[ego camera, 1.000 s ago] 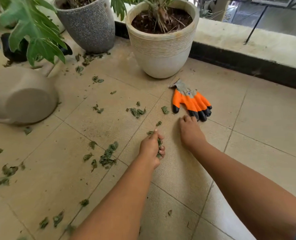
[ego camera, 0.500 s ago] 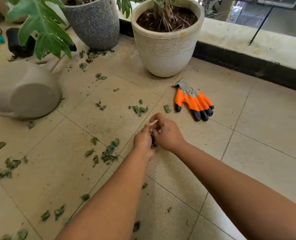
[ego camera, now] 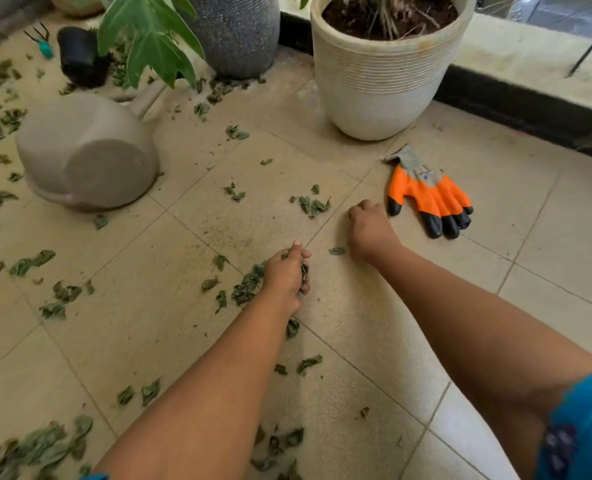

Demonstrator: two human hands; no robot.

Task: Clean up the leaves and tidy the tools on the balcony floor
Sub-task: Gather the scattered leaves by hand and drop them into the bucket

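Dry green leaves lie scattered over the beige tiled floor, with a cluster (ego camera: pixel 310 205) ahead of my hands and a pile (ego camera: pixel 248 285) just left of my left hand. My left hand (ego camera: pixel 287 277) is curled around a bunch of collected leaves, held low over the floor. My right hand (ego camera: pixel 369 228) reaches forward with fingers curled down onto the tile, a single leaf (ego camera: pixel 337 250) beside its wrist; whether it pinches anything is hidden. An orange and black garden glove (ego camera: pixel 426 195) lies flat just right of that hand.
A beige watering can (ego camera: pixel 83 154) lies on its side at the left. A white ribbed pot (ego camera: pixel 381 71) and a grey speckled pot (ego camera: pixel 235 32) stand at the back. A small black pot (ego camera: pixel 80 53) and a teal hand rake (ego camera: pixel 43 45) sit far left. A dark ledge (ego camera: pixel 530 109) borders the right.
My hands were together, with the right passing leaves to the left. The right hand has since moved forward and right toward the glove. The view shifted right.
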